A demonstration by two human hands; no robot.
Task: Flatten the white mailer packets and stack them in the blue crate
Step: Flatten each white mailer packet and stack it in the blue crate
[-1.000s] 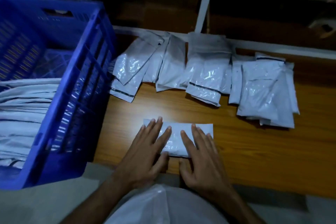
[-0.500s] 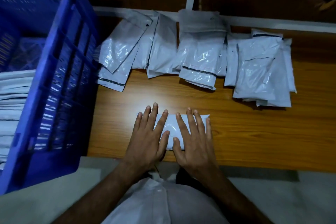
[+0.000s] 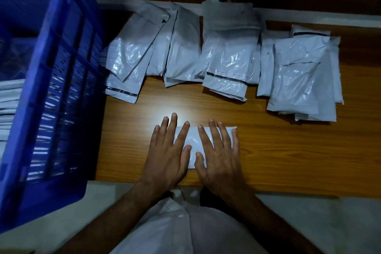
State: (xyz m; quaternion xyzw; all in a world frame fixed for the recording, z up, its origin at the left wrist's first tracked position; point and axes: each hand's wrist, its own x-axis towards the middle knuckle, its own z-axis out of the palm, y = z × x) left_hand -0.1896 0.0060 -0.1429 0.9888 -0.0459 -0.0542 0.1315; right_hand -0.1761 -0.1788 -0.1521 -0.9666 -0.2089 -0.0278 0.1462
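left hand [image 3: 168,152] and right hand [image 3: 219,153] lay flat, fingers straight, pressing one white mailer packet [image 3: 192,140] on the table [image 3: 288,150] | blue crate [image 3: 51,88] stood left, partly stacked | risk: the slick packet could spring open or skid once pressure lifted

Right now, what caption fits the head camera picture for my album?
Both hands, left and right, press a packet flat beside the crate.

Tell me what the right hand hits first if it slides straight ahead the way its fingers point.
Bare wooden table first, then probably the mailer with the dark strip in the row beyond. The right hand lies flat on the folded packet.
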